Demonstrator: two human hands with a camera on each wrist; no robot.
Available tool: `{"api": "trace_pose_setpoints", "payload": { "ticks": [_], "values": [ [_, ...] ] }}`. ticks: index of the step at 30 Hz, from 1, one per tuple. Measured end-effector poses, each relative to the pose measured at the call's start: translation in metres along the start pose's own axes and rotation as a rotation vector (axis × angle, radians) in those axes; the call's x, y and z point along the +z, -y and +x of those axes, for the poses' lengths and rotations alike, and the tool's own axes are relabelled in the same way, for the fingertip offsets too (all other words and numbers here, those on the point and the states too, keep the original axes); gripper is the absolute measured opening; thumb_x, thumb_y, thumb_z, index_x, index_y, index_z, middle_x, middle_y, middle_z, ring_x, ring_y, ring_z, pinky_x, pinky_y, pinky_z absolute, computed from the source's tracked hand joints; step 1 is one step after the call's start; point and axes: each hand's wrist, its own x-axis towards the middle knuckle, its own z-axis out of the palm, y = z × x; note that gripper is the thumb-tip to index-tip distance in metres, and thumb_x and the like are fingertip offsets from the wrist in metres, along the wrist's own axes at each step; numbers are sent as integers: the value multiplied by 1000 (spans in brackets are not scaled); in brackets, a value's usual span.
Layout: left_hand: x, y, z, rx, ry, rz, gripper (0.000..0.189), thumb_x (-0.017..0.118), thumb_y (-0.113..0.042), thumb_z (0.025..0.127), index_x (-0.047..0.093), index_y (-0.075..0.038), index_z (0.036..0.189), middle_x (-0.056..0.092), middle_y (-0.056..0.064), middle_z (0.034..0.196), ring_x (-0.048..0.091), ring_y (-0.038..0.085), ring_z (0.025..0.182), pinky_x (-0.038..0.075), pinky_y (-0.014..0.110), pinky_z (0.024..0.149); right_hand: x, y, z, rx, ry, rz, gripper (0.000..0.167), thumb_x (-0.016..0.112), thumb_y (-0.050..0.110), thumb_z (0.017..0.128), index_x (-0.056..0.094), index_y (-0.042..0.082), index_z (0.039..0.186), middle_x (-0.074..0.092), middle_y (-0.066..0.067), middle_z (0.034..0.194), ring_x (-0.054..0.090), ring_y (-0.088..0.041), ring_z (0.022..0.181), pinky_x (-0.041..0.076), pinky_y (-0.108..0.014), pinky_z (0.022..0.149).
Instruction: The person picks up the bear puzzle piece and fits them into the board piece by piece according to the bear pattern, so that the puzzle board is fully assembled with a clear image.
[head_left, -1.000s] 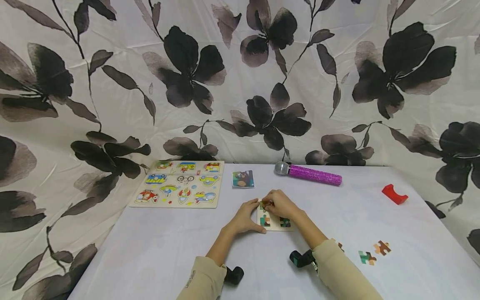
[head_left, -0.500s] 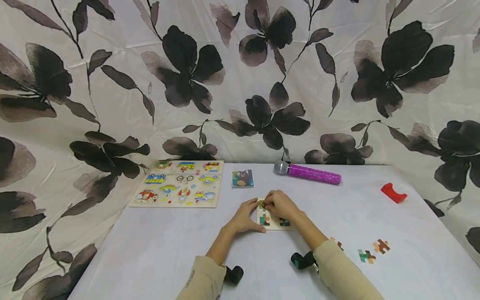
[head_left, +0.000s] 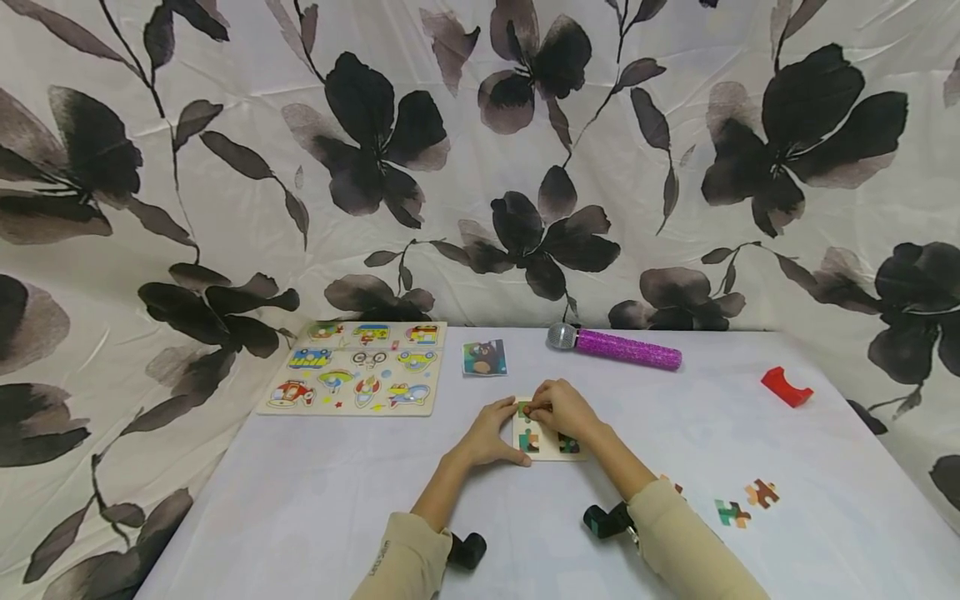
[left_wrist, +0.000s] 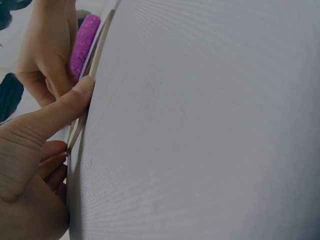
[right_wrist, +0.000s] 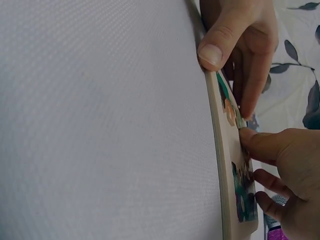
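Note:
A small wooden puzzle board (head_left: 547, 450) lies flat on the white table. My left hand (head_left: 487, 437) grips its left side, thumb at the near edge and fingers at the far left corner. Over the board's far part, my right hand (head_left: 564, 410) pinches a brown jigsaw piece (head_left: 536, 410), mostly covered by the fingers. One green-and-orange piece (head_left: 528, 442) sits in the near left corner, and a dark piece (head_left: 569, 445) in the near right corner. In the right wrist view, the right thumb (right_wrist: 260, 144) touches the top of the board beside these pieces.
Loose jigsaw pieces lie to the right: a brown one (head_left: 763, 493), a green-and-brown one (head_left: 731, 513) and one partly behind the right sleeve. Farther back are a vehicle puzzle (head_left: 352, 371), a bear picture card (head_left: 484, 358), a purple microphone (head_left: 630, 348) and a red block (head_left: 787, 387).
Both hands stay at the board in nearly the same pose. Only slight motion of the right hand's fingers and wrist shows.

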Motion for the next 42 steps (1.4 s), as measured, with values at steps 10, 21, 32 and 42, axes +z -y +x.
{"api": "trace_pose_setpoints", "payload": {
  "ticks": [10, 21, 32, 42],
  "values": [
    [-3, -3, -2, 23, 1, 19, 85, 87, -24, 65, 47, 4, 135, 33, 25, 146, 29, 45, 133, 29, 56, 108, -3, 1, -4, -13, 22, 12, 8, 68, 1, 82, 74, -1, 87, 65, -13, 94, 57, -27, 88, 50, -40, 78],
    [-1, -2, 2, 9, 19, 42, 84, 86, -28, 66, 48, 0, 136, 31, 22, 148, 28, 43, 134, 28, 54, 109, -9, -8, -12, -10, 16, -4, 7, 69, 2, 82, 74, -2, 83, 66, -14, 94, 59, -30, 90, 49, -44, 83],
    [0, -1, 1, 4, -1, 42, 90, 87, -27, 64, 45, 3, 137, 33, 22, 147, 29, 41, 134, 27, 52, 110, -38, -28, -68, 175, -140, 139, 21, 68, 0, 80, 68, -8, 100, 67, -21, 102, 62, -37, 96, 53, -47, 83],
    [0, -1, 1, -8, -1, 15, 93, 87, -28, 64, 41, 4, 139, 33, 20, 147, 29, 39, 135, 26, 51, 111, -89, -41, -144, 473, 84, 123, 48, 75, 23, 80, 62, -4, 117, 65, -19, 109, 56, -40, 106, 46, -54, 91]
  ]
}}
